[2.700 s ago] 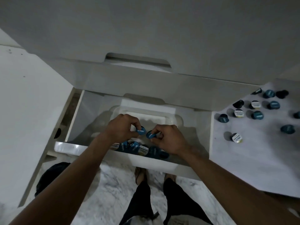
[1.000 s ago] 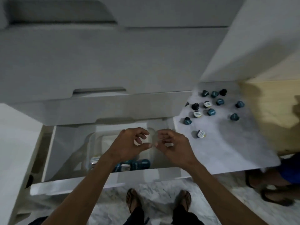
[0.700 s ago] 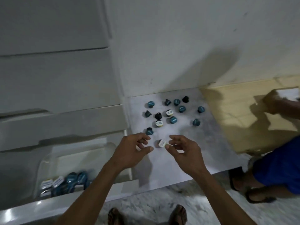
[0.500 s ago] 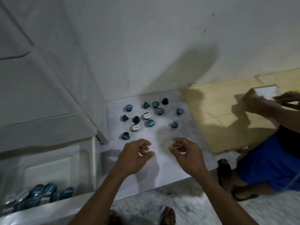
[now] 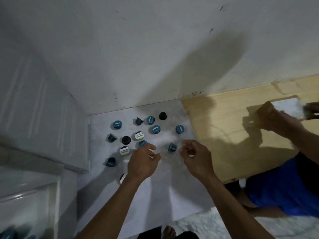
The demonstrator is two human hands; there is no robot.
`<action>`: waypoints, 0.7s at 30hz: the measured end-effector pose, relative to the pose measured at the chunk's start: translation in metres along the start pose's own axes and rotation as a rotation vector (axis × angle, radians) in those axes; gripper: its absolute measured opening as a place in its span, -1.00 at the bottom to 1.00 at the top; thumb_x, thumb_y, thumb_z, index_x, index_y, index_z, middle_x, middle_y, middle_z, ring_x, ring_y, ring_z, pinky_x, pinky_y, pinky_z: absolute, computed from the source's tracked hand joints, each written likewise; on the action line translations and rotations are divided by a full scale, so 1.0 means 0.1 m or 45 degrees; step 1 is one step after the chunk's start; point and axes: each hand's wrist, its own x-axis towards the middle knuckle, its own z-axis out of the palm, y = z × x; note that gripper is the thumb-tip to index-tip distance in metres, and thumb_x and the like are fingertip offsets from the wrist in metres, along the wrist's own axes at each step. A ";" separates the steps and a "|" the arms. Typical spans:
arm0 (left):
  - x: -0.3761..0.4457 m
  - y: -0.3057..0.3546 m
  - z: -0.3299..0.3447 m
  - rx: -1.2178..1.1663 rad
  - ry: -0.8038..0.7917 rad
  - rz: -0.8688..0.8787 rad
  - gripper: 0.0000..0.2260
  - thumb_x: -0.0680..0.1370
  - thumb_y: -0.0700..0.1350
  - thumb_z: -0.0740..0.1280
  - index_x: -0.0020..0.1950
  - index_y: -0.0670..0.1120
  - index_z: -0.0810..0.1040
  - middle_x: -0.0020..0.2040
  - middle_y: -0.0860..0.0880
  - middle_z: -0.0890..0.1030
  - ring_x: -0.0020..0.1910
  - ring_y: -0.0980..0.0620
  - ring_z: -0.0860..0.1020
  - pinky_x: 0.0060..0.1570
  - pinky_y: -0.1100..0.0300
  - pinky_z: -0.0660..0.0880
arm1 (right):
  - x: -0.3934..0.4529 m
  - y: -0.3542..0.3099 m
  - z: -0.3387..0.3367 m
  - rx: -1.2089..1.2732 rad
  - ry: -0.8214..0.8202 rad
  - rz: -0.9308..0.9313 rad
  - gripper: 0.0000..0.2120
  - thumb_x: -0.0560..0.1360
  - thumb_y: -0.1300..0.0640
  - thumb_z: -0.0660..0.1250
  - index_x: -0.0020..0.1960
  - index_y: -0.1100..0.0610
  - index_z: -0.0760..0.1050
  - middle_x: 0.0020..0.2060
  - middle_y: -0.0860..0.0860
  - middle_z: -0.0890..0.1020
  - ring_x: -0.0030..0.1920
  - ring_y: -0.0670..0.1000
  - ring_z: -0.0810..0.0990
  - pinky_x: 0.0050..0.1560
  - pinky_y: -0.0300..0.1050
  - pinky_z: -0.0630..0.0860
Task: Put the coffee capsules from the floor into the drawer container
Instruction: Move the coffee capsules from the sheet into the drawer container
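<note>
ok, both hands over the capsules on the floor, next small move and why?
Probably lower the right hand onto the tipped teal capsule just left of its fingertips and pinch it. Both hands look empty, and the left hand already hovers at another teal capsule.

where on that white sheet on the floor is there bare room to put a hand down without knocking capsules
Bare: the white sheet below both hands, toward its near edge. Crowded: the capsules near the wall, from the drawer unit side to the wooden board.
</note>
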 end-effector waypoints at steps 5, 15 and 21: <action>0.28 0.09 0.35 0.109 -0.060 -0.132 -0.57 0.45 0.28 0.36 0.20 0.07 0.51 -0.02 0.04 0.66 0.01 0.00 0.62 0.03 0.02 0.58 | 0.49 0.16 0.06 -0.101 0.017 -0.061 -0.75 0.49 0.18 0.43 0.16 0.12 0.58 -0.08 -0.01 0.66 -0.17 -0.11 0.61 -0.16 -0.46 0.50; 0.53 0.31 1.10 0.250 0.301 -0.263 -0.73 0.51 0.25 0.29 -0.06 0.06 0.54 -0.06 -0.01 0.54 -0.11 -0.07 0.57 -0.23 0.15 0.42 | 1.29 0.56 0.29 -0.169 -0.017 -0.349 -0.68 0.43 0.16 0.50 0.15 0.24 0.60 0.02 0.17 0.67 -0.03 0.10 0.64 0.02 -0.11 0.57; 0.55 0.23 1.31 0.092 0.514 -0.099 -0.94 0.50 -0.04 0.41 -0.07 0.01 0.64 -0.06 0.01 0.61 -0.09 0.06 0.56 -0.08 0.33 0.42 | 1.41 0.72 0.33 -0.318 -0.083 -0.472 -0.79 0.45 0.03 0.41 0.05 0.06 0.65 -0.09 0.05 0.70 -0.11 0.09 0.66 -0.18 0.00 0.61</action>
